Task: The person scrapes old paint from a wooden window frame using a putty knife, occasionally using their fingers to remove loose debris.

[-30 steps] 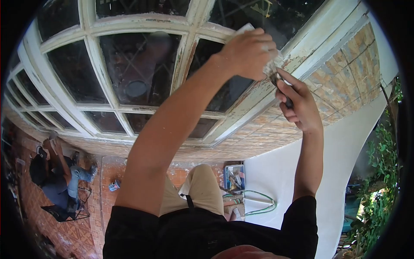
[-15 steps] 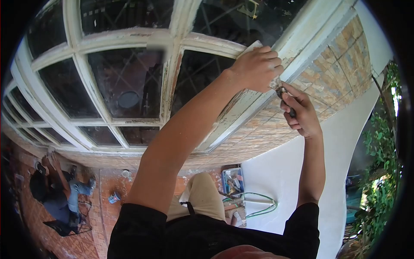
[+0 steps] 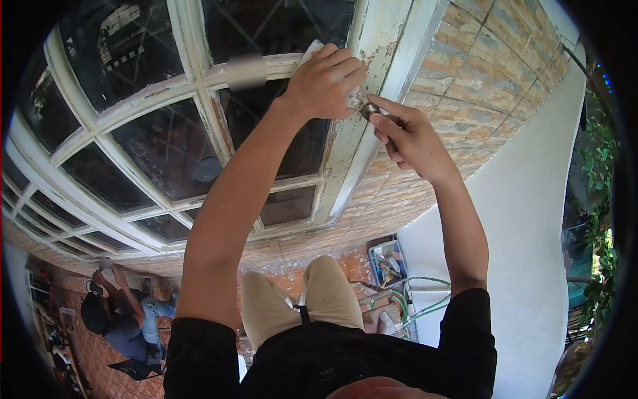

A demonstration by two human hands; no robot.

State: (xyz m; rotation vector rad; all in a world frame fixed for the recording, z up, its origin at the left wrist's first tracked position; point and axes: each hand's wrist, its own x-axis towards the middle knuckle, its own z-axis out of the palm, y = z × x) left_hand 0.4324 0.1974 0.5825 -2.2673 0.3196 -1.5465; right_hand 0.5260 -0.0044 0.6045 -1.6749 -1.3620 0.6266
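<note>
The left hand [image 3: 323, 83] is closed, back of the hand to the camera and fingers curled over. A pale flat piece [image 3: 309, 54] juts out past its far side, apparently pinched beneath the fingers, though the grip itself is hidden. The right hand [image 3: 407, 139], lower and to the right, is wrapped around the dark handle of a tool [image 3: 366, 110], with its thumb along the handle and its index finger stretched towards the tool's pale, crusted head [image 3: 357, 98].

The tool lies between the two hands, its long axis slanting from the right fist up and leftward, so that the handle belongs to the right hand while the head sits right beside the left. Whether the left hand touches that head, or what kind of tool it is, I cannot tell.

Both hands are up at the wide upright [image 3: 380, 40] of a glazed frame, where the white paint is worn and flaking. A crossbar [image 3: 279, 65] meets it behind the left hand, and a dark pane [image 3: 302, 153] lies below.

Right of the frame is a stone-faced wall [image 3: 458, 73], then a white wall [image 3: 518, 199]. Below, near the wearer's knees [image 3: 332, 286], are a tub [image 3: 373, 259] of assorted items and a green hose [image 3: 405, 296]. Far left, another person [image 3: 126, 338] sits low above the tiled floor [image 3: 93, 342].
</note>
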